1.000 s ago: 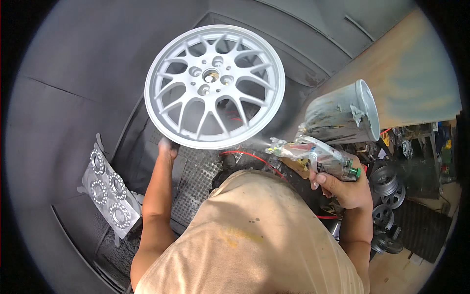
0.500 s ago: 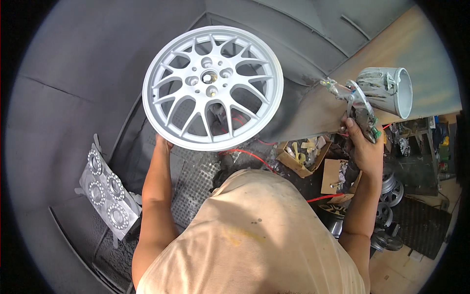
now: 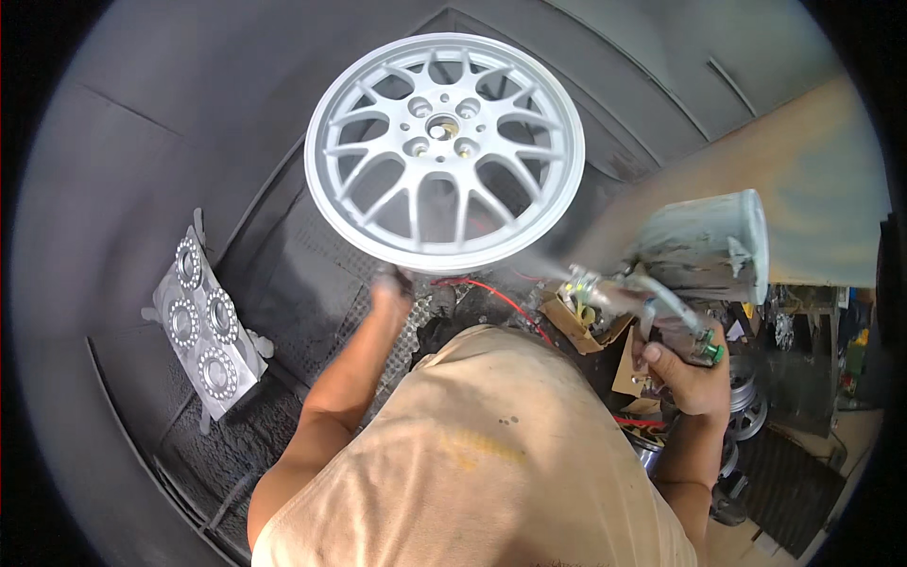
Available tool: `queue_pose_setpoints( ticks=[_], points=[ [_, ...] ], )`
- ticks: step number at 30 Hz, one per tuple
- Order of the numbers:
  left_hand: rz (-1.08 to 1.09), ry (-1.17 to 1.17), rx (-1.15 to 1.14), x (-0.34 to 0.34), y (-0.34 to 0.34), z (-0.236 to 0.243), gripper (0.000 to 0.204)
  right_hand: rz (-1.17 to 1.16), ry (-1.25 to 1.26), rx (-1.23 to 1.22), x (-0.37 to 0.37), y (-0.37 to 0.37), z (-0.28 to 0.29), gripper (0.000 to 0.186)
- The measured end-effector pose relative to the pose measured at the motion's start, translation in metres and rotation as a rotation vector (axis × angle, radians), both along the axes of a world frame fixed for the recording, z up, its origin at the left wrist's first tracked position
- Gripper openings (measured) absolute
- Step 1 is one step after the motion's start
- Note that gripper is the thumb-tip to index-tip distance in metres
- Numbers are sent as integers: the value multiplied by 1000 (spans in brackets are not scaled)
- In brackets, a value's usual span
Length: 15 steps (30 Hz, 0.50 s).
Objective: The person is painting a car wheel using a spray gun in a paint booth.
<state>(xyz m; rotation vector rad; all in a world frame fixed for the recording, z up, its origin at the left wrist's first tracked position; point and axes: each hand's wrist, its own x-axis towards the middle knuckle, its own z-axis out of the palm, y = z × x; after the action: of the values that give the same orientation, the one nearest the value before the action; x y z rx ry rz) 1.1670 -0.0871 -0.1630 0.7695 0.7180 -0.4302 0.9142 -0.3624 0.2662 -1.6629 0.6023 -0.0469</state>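
A silver-white multi-spoke wheel rim (image 3: 441,170) is raised at the top centre, its spoked face tilted up toward me. My right hand (image 3: 697,376) is wrapped round the grip of a paint spray gun (image 3: 619,297). A large paint-streaked cup (image 3: 694,253) is attached to the gun. Pale mist comes from its nozzle toward the rim's lower right edge. My left hand (image 3: 390,291) is just below the rim's lower left edge. Its fingers are dark and smeared by motion, and whether they touch the rim I cannot tell.
At the left lies a silver-coated board (image 3: 240,367) with several round, drilled metal pieces. A red hose (image 3: 501,299) crosses the floor behind the gun. Cardboard boxes (image 3: 614,333) and loose wheels (image 3: 753,416) are at the right. Grey walls (image 3: 189,180) enclose the far side.
The spray gun has come down and left, and mist now leaves its nozzle. The wheel rim has turned and sits further right in view. My left hand has shifted right beneath the rim.
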Motion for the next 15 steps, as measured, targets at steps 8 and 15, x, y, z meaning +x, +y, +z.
queue_pose_setpoints(
  ticks=[8,15],
  points=[
    [-1282,-149,143,-102,-74,45,22,-267,-99,-274,14,-37,-11,23],
    [-596,134,75,-69,-48,35,19,-163,-18,-105,-16,-34,-18,27]
  ],
)
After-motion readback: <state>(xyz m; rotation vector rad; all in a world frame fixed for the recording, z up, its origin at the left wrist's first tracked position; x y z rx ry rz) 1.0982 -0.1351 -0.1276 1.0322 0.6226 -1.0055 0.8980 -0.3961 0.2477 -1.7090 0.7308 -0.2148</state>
